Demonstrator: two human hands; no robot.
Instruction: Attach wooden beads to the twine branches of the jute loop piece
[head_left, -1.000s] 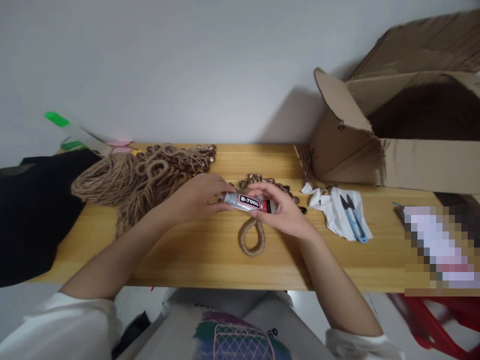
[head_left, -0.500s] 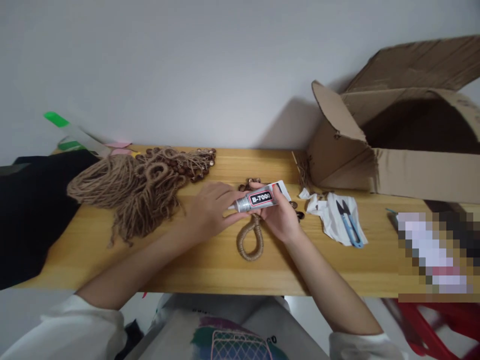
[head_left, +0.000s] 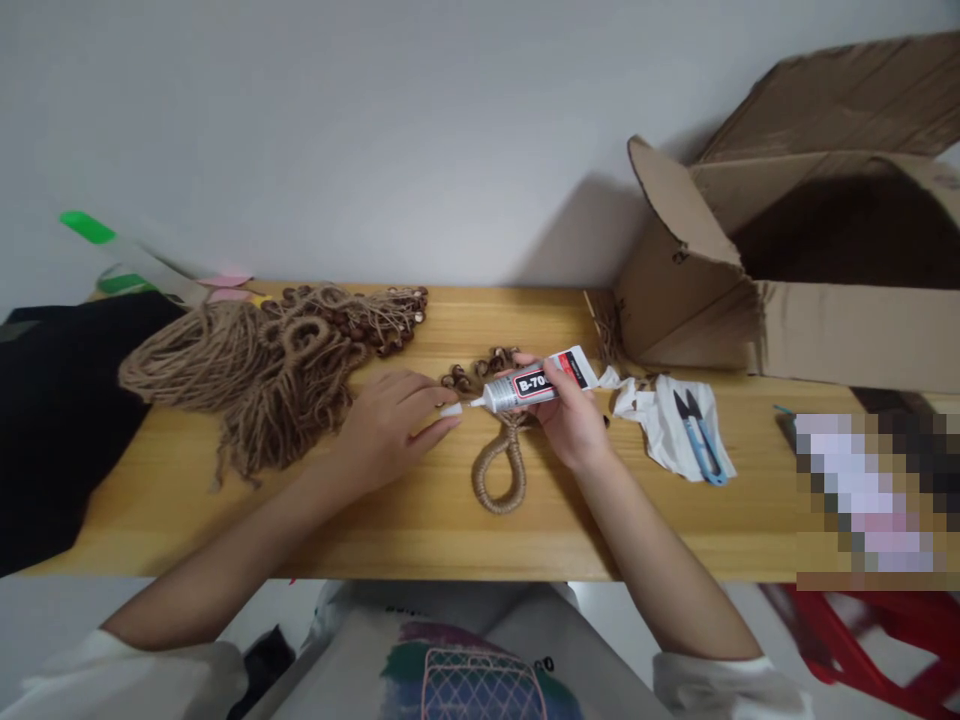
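Observation:
My right hand (head_left: 574, 415) is wrapped round a silver B-7000 glue tube (head_left: 502, 393), which lies tilted with its thin nozzle pointing left. Between the thumb and fingers of my left hand (head_left: 390, 420) is a small white cap (head_left: 450, 409), just left of the nozzle tip and apart from the tube. Below the tube, a wrapped cord loop (head_left: 480, 478) rests on the wooden table (head_left: 322, 545). Brown beads (head_left: 456, 377) show behind the tube, and my right hand partly hides the cord piece they lie by.
A pile of brown cord (head_left: 199, 358) with beads lies at the left, beside black cloth (head_left: 67, 420). To the right, blue-handled snips (head_left: 703, 450) rest on white wrapping (head_left: 660, 435). An open cardboard box (head_left: 862, 325) stands at the back right. A red stool (head_left: 840, 645) is below.
My left hand has moved left from the tube with the white cap, exposing the nozzle. My right hand still holds the tube. The view has shifted slightly.

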